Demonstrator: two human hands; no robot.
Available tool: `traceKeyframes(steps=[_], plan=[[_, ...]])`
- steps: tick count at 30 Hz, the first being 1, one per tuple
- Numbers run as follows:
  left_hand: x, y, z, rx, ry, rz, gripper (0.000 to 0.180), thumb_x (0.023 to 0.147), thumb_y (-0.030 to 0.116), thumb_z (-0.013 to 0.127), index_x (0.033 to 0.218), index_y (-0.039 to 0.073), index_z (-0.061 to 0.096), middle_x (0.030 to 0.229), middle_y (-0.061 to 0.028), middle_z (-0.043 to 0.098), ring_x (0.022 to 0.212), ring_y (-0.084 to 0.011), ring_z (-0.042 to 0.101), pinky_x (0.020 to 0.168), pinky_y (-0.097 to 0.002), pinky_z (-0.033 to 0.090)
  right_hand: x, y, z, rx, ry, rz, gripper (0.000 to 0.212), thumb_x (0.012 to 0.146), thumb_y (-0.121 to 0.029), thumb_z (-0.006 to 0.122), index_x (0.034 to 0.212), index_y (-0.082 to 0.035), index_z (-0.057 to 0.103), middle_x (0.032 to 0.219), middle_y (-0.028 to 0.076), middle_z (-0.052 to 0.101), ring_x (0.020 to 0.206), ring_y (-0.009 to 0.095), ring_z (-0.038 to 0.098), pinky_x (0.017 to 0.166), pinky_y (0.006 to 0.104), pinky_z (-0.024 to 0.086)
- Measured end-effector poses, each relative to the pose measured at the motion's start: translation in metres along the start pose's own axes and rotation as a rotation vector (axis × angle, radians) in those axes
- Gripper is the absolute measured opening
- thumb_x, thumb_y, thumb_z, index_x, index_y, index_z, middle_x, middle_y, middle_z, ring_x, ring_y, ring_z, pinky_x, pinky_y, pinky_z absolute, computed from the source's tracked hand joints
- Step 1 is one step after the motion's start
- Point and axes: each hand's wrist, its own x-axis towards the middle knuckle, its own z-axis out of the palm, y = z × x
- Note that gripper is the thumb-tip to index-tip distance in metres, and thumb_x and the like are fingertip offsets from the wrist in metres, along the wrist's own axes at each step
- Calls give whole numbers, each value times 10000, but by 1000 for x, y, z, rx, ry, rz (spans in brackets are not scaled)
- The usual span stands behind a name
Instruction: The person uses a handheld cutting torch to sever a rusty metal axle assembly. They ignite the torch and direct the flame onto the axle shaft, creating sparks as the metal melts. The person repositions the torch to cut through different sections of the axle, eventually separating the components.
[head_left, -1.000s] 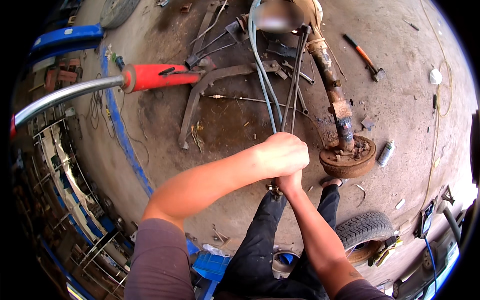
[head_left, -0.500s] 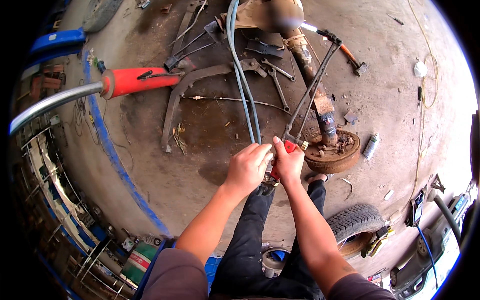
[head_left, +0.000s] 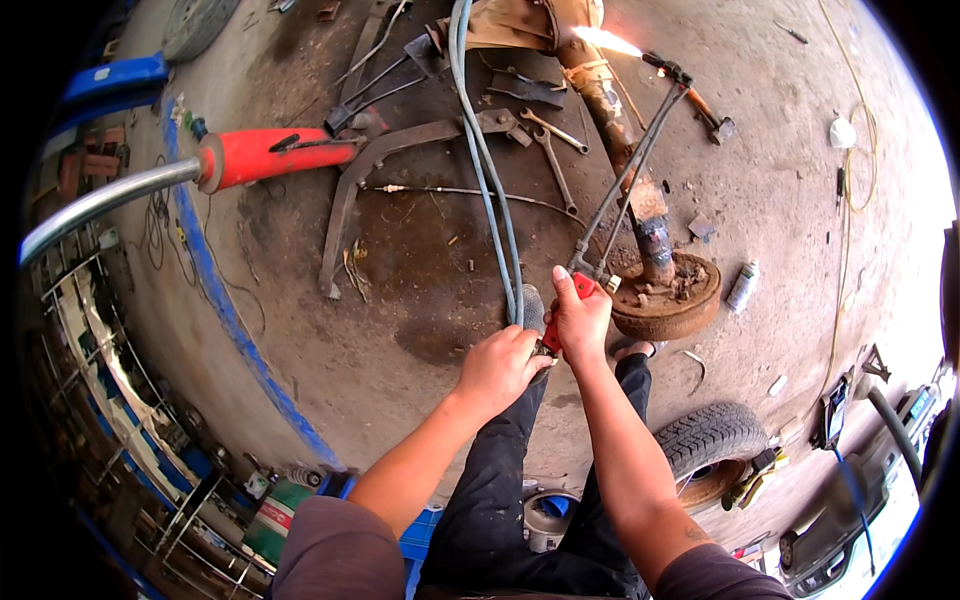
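My right hand (head_left: 583, 322) is wrapped round the red handle of a cutting torch (head_left: 632, 165), thumb along its top. From the torch's tip a bright flame (head_left: 608, 41) reaches left toward a rusty axle (head_left: 600, 98). My left hand (head_left: 500, 368) is closed at the rear end of the handle, where the two blue-grey hoses (head_left: 480, 140) come down; its fingertips are partly hidden, so what they pinch does not show. Close to the right hand, at the axle's near end, lies a rusty brake drum (head_left: 668, 318).
Two wrenches (head_left: 554, 172), a hammer (head_left: 716, 125) and a bent steel bar (head_left: 400, 145) lie on the floor. A spray can (head_left: 742, 287) stands right of the drum. A tyre (head_left: 712, 440) lies near my right leg. At left is a red cylindrical tool part (head_left: 275, 157).
The flame has grown longer and brighter. My left hand has moved down toward the rear of the torch handle, uncovering a shoe behind it. My right hand has kept its grip.
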Motion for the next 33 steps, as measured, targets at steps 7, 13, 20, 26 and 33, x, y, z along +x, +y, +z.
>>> traceKeyframes(steps=[7, 13, 20, 26, 33], plan=[[-5, -6, 13, 92, -9, -74, 279, 841, 250, 772, 937, 15, 659, 826, -174, 652, 768, -384, 663, 668, -467, 541, -2, -3, -3, 54, 20, 14, 352, 923, -312, 772, 806, -68, 547, 591, 12, 523, 437, 124, 504, 415, 280, 449], [-8, -8, 16, 43, 2, -50, 263, 863, 231, 749, 938, 0, 648, 832, -183, 660, 769, -394, 663, 678, -476, 544, -3, -1, -6, 43, 21, 36, 370, 907, -335, 787, 832, -64, 547, 599, 19, 528, 445, 132, 518, 420, 281, 451], [-7, -7, 17, 2, -14, -41, 282, 873, 191, 736, 1044, -17, 653, 870, -202, 669, 811, -408, 664, 704, -483, 545, -3, 0, -7, 26, -3, 21, 377, 904, -340, 790, 838, -62, 544, 602, 19, 530, 450, 135, 538, 418, 281, 445], [-7, -5, 15, 6, -23, -45, 291, 872, 179, 735, 1066, -22, 654, 913, -210, 676, 825, -410, 666, 719, -480, 546, -2, 0, -8, 18, -6, 9, 373, 908, -334, 786, 838, -60, 542, 611, 17, 535, 453, 135, 542, 420, 281, 447], [-11, -9, 21, -25, 77, -22, 438, 837, 235, 789, 1172, -11, 651, 986, -179, 694, 839, -353, 677, 733, -450, 549, -6, -4, -7, 58, 22, 24, 394, 895, -366, 793, 777, -57, 579, 592, 0, 563, 454, 103, 544, 434, 271, 443]])
